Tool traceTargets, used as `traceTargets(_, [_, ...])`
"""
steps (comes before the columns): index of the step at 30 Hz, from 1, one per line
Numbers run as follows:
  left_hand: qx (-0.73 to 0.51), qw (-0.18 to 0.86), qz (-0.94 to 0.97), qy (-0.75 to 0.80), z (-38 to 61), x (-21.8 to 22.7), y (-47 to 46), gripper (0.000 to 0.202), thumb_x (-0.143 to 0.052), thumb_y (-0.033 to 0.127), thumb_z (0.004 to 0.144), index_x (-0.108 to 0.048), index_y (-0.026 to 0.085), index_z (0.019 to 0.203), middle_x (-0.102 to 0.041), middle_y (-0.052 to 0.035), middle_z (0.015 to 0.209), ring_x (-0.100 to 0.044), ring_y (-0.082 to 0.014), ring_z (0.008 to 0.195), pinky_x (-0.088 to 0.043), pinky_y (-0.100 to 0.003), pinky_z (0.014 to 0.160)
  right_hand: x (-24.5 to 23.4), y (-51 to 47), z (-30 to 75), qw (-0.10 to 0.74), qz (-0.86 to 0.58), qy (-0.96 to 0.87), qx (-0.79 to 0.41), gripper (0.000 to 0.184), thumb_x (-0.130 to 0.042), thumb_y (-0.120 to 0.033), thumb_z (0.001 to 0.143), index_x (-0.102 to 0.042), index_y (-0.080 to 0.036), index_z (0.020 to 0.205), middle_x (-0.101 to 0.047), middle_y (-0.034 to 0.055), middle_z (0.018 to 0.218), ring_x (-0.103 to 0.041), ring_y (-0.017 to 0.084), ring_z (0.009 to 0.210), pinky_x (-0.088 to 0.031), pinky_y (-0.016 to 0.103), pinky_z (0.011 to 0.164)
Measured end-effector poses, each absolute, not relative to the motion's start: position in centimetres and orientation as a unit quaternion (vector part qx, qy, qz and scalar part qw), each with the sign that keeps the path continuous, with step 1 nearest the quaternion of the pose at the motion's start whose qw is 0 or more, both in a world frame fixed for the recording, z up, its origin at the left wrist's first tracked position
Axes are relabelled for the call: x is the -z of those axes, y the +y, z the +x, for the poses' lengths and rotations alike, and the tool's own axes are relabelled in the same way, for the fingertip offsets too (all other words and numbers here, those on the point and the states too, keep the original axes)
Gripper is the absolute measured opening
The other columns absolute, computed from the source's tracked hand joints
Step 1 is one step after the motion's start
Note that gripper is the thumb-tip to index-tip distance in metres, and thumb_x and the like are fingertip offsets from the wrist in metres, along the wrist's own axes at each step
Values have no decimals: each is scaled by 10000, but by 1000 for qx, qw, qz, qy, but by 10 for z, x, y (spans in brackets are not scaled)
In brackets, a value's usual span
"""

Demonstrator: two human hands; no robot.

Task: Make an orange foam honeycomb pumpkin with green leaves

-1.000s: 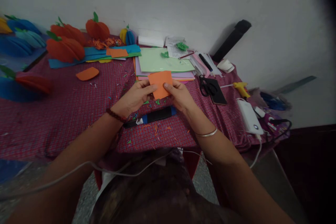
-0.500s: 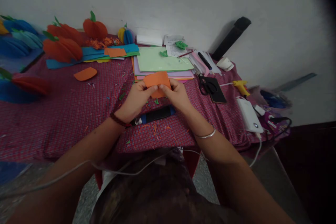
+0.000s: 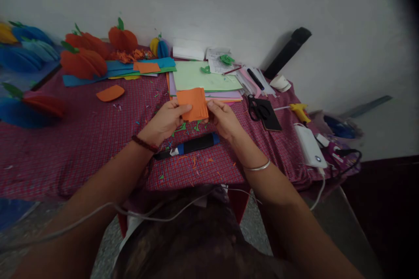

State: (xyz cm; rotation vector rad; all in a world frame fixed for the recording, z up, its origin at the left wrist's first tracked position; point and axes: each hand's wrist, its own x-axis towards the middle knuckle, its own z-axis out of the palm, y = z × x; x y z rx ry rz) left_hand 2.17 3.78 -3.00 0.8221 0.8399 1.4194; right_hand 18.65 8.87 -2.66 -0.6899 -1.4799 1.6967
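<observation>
A small stack of orange paper pieces (image 3: 194,101) is held up over the table between my two hands. My left hand (image 3: 167,118) grips its left side, thumb on top and fingers underneath. At the right edge, my right hand (image 3: 223,117) pinches the stack's lower corner between thumb and fingers. The sheets look slightly fanned along that edge. Below the hands lies a long black and blue tool (image 3: 198,144), its kind unclear. Green and orange paper scraps (image 3: 194,162) are scattered around it.
Behind the hands is a pile of coloured paper (image 3: 196,77). Black scissors (image 3: 255,108) rest on a dark notebook (image 3: 270,117), with a yellow glue gun (image 3: 300,112) and white power bank (image 3: 309,146) farther right. Paper pumpkins (image 3: 83,63) stand at the left; an orange cutout (image 3: 110,93) lies nearer.
My left thumb has shifted left across the orange stack, and my right hand has moved from its front to its right edge. The stack now faces me more squarely.
</observation>
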Motion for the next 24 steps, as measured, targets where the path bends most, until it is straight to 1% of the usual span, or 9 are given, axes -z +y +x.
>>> traceTargets(3, [-596,615,369,362,23,30,37,257,-827,220,644,-756,146,880,-779,-77,890,-711,-225,870,-545,-296,715,25,87,185,404,-275,-576,-655,374,-747,-543,712,-590,-204,730,-557,-53,663,-497,92,583,-428,216,579])
traceTargets(6, [-589,616,380,359,24,30,35,275,-847,248,640,-764,160,886,-786,-70,905,-715,-205,850,-543,-292,747,25,88,185,408,-276,-567,-660,412,-767,-564,674,-579,-200,716,-535,-59,648,-482,96,586,-420,215,588])
traceTargets(10, [-587,614,387,358,23,31,35,303,-864,276,630,-767,169,896,-790,-65,912,-720,-198,824,-540,-283,730,25,88,186,408,-242,-542,-694,407,-784,-545,675,-579,-196,709,-545,-56,654,-494,96,589,-428,214,596])
traceTargets(14, [-583,616,389,361,22,33,36,328,-872,267,618,-768,162,911,-791,-62,892,-717,-189,781,-533,-265,700,26,87,185,407,-226,-540,-701,406,-775,-546,688,-582,-190,721,-556,-48,661,-506,103,597,-435,220,591])
traceTargets(17, [-580,615,389,366,21,36,37,316,-868,263,622,-772,146,899,-790,-60,858,-704,-172,732,-522,-252,685,26,88,184,421,-225,-545,-689,397,-760,-535,698,-571,-186,703,-526,-53,635,-465,97,566,-398,215,558])
traceTargets(19, [-579,613,390,371,21,37,37,308,-871,260,614,-775,138,880,-788,-57,832,-696,-164,707,-514,-248,680,25,89,183,438,-223,-548,-677,350,-764,-489,699,-589,-191,752,-514,-59,643,-446,94,567,-372,209,551])
traceTargets(22, [-577,612,390,376,22,37,37,307,-872,269,612,-775,138,872,-784,-54,816,-693,-165,704,-516,-262,704,22,88,183,473,-220,-564,-640,323,-753,-372,710,-609,-225,959,-498,-70,683,-426,97,586,-345,204,557])
traceTargets(23, [-576,611,390,377,22,37,37,305,-872,275,612,-775,140,867,-782,-51,807,-691,-164,699,-517,-264,705,20,88,184,483,-220,-572,-626,316,-734,-343,724,-603,-234,990,-496,-67,701,-421,100,595,-338,206,560])
traceTargets(24, [-576,611,390,379,22,37,37,303,-873,279,609,-774,143,861,-780,-47,794,-689,-161,687,-516,-261,697,19,87,184,489,-220,-580,-613,274,-714,-325,737,-605,-233,972,-498,-60,717,-417,104,606,-333,209,563])
